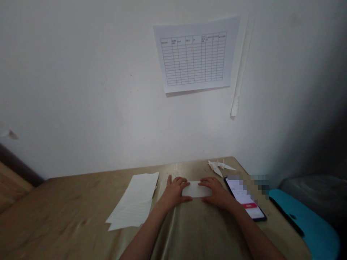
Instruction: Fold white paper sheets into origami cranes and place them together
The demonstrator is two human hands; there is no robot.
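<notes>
Here we are at the desk, a white paper strip lying flat before us, our left hand and right hand resting open on either end, pinning it down without gripping, a phone just beside the right.

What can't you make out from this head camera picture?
Head view:
Wall chart: its writing is too small to read.
Phone: a pixelated patch hides its top end, and the screen text is unreadable.
White paper strip: the left hand and right hand hide its ends.
</notes>
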